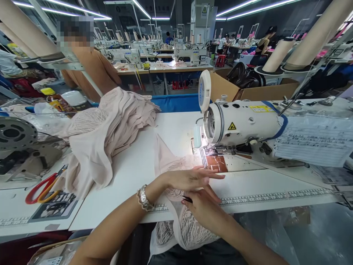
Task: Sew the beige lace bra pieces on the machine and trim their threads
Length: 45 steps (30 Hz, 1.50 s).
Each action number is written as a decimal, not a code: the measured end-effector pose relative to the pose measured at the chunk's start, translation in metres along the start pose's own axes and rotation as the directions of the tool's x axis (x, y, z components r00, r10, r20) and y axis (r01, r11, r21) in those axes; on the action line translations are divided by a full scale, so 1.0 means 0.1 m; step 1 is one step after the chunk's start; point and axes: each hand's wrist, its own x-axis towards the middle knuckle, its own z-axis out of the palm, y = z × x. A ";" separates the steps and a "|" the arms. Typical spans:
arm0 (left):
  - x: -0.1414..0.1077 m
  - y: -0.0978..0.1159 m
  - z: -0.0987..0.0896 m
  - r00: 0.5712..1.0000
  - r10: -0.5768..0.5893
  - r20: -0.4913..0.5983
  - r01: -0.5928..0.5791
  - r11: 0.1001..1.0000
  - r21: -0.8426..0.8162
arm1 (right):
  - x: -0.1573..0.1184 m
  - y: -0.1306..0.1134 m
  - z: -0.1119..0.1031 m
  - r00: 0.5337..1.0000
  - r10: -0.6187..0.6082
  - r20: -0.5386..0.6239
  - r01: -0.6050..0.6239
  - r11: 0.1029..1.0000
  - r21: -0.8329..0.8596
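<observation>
A pale pink lace bra [190,224] hangs over the table's front edge, its upper part lying flat up to the sewing machine's lit needle area. My left hand [190,179], with a bracelet at its wrist, lies over the cloth with fingers stretched out towards the right. Just below and partly under it is my right hand [205,206], closed around a small dark pointed tool [187,198]; most of that tool is hidden in the hand. The sewing machine [242,123] stands right behind both hands, its needle close to the fabric's edge.
A pile of similar bra pieces [124,121] lies on the left. Red and orange-handled scissors [45,187] rest near another machine [24,154]. A ruler tape [261,197] runs along the front edge. Behind stand a cardboard box [267,90], thread cones [278,55] and a person [88,70].
</observation>
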 end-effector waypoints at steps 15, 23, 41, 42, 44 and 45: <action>0.17 -0.25 0.88 0.923 -0.049 -0.381 0.260 0.810 0.525 | -0.29 0.36 -1.43 0.991 -0.073 -0.115 -0.015 0.779 -0.627; 0.12 -0.51 0.45 0.947 0.188 -0.261 -0.059 0.900 0.432 | 0.47 0.91 -0.81 0.892 0.113 -0.437 -0.255 0.925 -0.281; 0.24 -0.56 0.66 0.895 0.062 -0.442 0.349 0.522 0.778 | 0.44 1.02 -0.89 0.893 0.257 -0.369 -0.250 0.966 0.068; 0.24 -0.56 0.66 0.892 0.067 -0.447 0.350 0.524 0.776 | 0.43 0.99 -0.90 0.897 0.257 -0.359 -0.265 0.964 0.028; 0.26 -0.55 0.67 0.892 0.087 -0.443 0.340 0.515 0.787 | 0.43 0.95 -0.91 0.902 0.228 -0.367 -0.262 0.964 -0.045; 0.26 -0.54 0.66 0.896 0.095 -0.434 0.331 0.508 0.795 | 0.43 0.94 -0.90 0.898 0.195 -0.393 -0.241 0.968 -0.070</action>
